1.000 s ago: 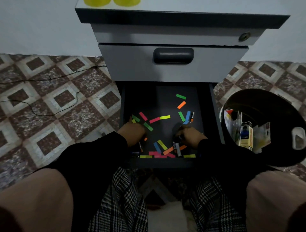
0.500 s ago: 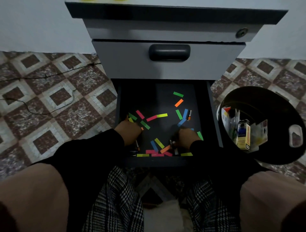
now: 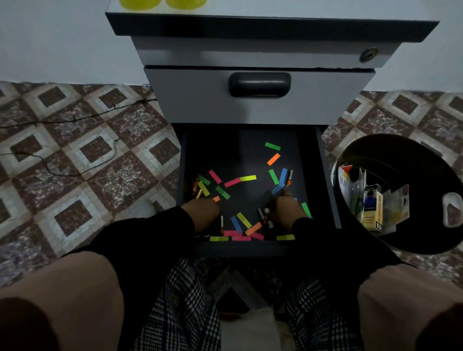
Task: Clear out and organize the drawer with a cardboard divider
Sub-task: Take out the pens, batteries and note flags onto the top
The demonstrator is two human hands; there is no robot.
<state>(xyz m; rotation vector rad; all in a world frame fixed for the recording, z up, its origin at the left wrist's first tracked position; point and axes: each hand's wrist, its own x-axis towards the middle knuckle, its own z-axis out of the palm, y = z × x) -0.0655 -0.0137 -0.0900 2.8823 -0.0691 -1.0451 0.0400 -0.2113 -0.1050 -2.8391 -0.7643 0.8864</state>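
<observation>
A patterned tile floor [image 3: 82, 160] spreads to either side of a grey filing cabinet [image 3: 260, 50], with a thin black cable [image 3: 75, 172] trailing across the tiles on the left. The person's knees and black sleeves fill the bottom of the view, in front of the cabinet. Two yellow objects [image 3: 162, 3] sit on the cabinet top at the upper edge. The middle drawer is closed, showing its dark handle [image 3: 259, 84].

To the right stands a black round bin [image 3: 411, 240] holding crumpled packaging and a small yellow and blue box [image 3: 372, 210].

The bottom drawer [image 3: 325, 175] is pulled open. On its dark floor lie scattered colored paper strips [image 3: 231, 182] in green, orange, pink, yellow and blue, plus a battery [image 3: 289, 178] near the right side and more batteries near the front.

Both hands reach into the drawer. The left hand [image 3: 203, 210] rests low at the left among the strips; its grip cannot be made out. The right hand [image 3: 285, 209] is curled over small batteries near the front; whether it holds them is unclear.
</observation>
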